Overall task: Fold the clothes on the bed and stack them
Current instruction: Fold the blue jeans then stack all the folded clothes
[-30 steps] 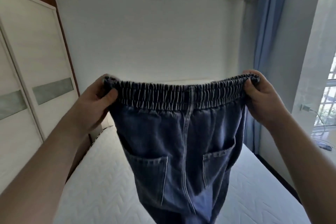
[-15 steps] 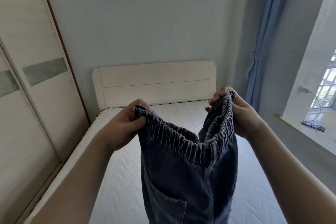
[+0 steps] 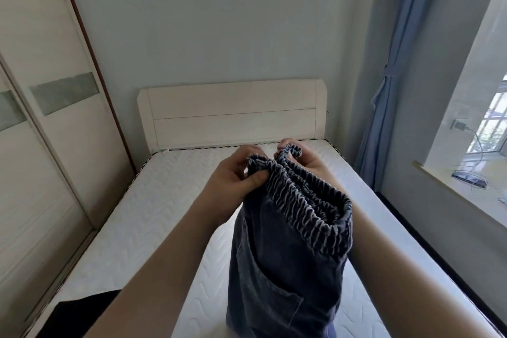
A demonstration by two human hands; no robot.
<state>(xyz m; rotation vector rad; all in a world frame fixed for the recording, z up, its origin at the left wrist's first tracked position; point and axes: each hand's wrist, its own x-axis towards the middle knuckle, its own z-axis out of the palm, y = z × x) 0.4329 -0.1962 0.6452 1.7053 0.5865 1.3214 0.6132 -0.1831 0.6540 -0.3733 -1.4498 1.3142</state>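
Note:
A pair of blue denim jeans [image 3: 285, 277] with an elastic waistband hangs in the air above the white mattress [image 3: 153, 228], folded in half lengthwise with a back pocket facing left. My left hand [image 3: 236, 184] pinches one end of the waistband. My right hand [image 3: 307, 159] grips the other end, and the two ends are pressed together. The legs drop out of view at the bottom edge.
A black garment [image 3: 76, 315] lies on the mattress at the lower left. A cream headboard [image 3: 233, 115] stands at the far end. Wardrobe doors [image 3: 41, 145] line the left side. A blue curtain [image 3: 397, 63] and a windowsill with a cable [image 3: 472, 175] are at the right.
My hands have come together, bringing the two ends of the stretched waistband side by side so the jeans fold in half. The view has tilted down toward the bed.

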